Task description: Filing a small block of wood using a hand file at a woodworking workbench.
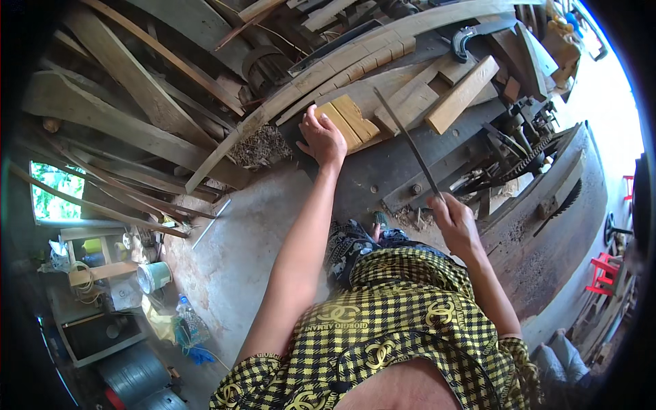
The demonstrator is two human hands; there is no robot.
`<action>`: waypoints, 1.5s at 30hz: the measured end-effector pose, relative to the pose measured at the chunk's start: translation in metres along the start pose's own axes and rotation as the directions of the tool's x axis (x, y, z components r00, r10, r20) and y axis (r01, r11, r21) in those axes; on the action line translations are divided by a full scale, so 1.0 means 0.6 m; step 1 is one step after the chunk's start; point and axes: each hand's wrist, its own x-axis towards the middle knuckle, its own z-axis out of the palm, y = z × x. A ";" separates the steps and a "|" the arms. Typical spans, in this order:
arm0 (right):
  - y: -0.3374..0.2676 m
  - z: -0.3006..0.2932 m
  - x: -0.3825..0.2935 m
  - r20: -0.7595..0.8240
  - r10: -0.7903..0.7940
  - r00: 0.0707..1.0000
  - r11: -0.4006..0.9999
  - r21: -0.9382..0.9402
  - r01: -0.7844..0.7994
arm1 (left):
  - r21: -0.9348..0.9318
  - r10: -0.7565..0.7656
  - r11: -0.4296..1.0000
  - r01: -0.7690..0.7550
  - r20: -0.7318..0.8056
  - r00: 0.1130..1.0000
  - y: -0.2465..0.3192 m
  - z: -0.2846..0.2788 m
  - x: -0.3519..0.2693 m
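Observation:
My left hand (327, 139) presses on the left end of a yellowish wood block (344, 119), its fingers curled at the block's edge. A dark line runs across the block, and its right edge is uneven. Beneath it is a dark metal work table (359, 177). My right hand (454, 225) grips the near end of a long, narrow metal tool (410, 141), which looks like a file or a thin blade. The tool slants up and leftward, its far tip to the right of the block and seemingly apart from it. A notched wooden board (410, 102) lies beyond.
A squared timber (461, 96) and a C-shaped metal clamp or handle (463, 43) lie on the far right side. Long curved wood strips (287, 95) cross behind the block. Toothed machinery (528, 159) stands to the right, and a circular saw blade (566, 202) protrudes from another table (553, 246).

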 end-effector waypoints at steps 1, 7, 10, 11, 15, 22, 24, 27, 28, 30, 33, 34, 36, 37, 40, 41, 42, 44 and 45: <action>0.006 0.014 0.018 -0.044 -0.026 0.999 1.000 -0.004 0.026 | -0.005 0.005 1.000 -0.005 0.000 1.000 0.007 0.001 -0.001; 0.004 0.077 0.092 0.018 -0.060 0.998 0.996 0.065 0.059 | 0.028 0.020 0.999 -0.019 -0.053 0.998 0.002 0.002 -0.005; 0.028 0.094 0.114 0.051 0.000 0.999 0.997 0.083 -0.004 | -0.015 0.006 1.000 -0.005 0.004 1.000 0.002 -0.002 -0.004; 0.038 0.096 0.118 0.095 0.044 0.994 0.993 0.105 -0.054 | -0.014 0.001 1.000 -0.001 0.007 1.000 0.005 -0.002 -0.005; 0.044 0.105 0.114 0.263 0.138 0.955 0.899 0.371 -0.232 | -0.022 -0.004 1.000 0.004 -0.010 1.000 0.007 -0.004 -0.004; 0.027 0.122 0.103 0.082 -0.053 0.995 0.989 0.142 0.041 | -0.031 -0.006 1.000 0.005 -0.031 1.000 0.003 0.001 -0.002; 0.025 0.129 0.101 -0.035 -0.175 0.984 0.985 -0.015 0.175 | -0.042 -0.003 0.999 0.001 -0.054 0.999 0.002 0.004 -0.003; 0.017 0.137 0.096 -0.055 -0.247 0.967 0.961 -0.140 0.238 | -0.034 -0.014 0.999 0.013 -0.053 0.999 0.001 0.005 -0.005; 0.013 0.137 0.093 -0.043 -0.246 0.968 0.956 -0.178 0.235 | -0.036 -0.014 0.999 0.012 -0.058 0.998 0.000 0.005 -0.004; 0.011 0.138 0.091 -0.032 -0.242 0.970 0.949 -0.218 0.230 | -0.039 -0.015 0.999 0.013 -0.061 0.998 0.001 0.002 -0.004; 0.011 0.140 0.091 -0.033 -0.182 0.983 0.927 -0.338 0.160 | -0.042 -0.022 0.999 0.023 0.013 1.000 0.005 -0.002 -0.003; 0.010 0.141 0.090 -0.034 -0.201 0.979 0.906 -0.387 0.172 | -0.043 -0.020 0.999 0.020 0.007 1.000 0.005 -0.002 -0.002; 0.008 0.143 0.089 -0.032 -0.221 0.975 0.882 -0.434 0.186 | -0.044 -0.019 0.999 0.019 0.000 1.000 0.003 -0.002 -0.002; 0.006 0.145 0.090 -0.030 -0.223 0.974 0.870 -0.458 0.185 | -0.034 -0.012 0.999 0.012 -0.004 1.000 0.001 -0.002 -0.002; -0.007 0.151 0.099 -0.018 -0.239 0.971 0.854 -0.480 0.201 | -0.022 -0.009 1.000 0.009 -0.016 1.000 -0.001 -0.004 -0.003; -0.014 0.154 0.110 -0.012 -0.253 0.967 0.850 -0.480 0.217 | -0.023 -0.011 1.000 0.010 -0.025 1.000 -0.002 -0.006 -0.002; -0.019 0.155 0.128 -0.016 -0.249 0.968 0.852 -0.480 0.211 | -0.024 -0.007 1.000 0.007 -0.019 1.000 0.004 -0.008 -0.004; -0.016 0.158 0.168 -0.021 -0.345 0.938 0.825 -0.483 0.293 | -0.035 0.001 0.999 0.000 0.023 1.000 0.018 -0.005 -0.007; -0.010 0.167 0.169 -0.023 -0.345 0.938 0.827 -0.480 0.292 | -0.033 0.005 0.999 -0.004 0.022 1.000 0.016 -0.005 -0.005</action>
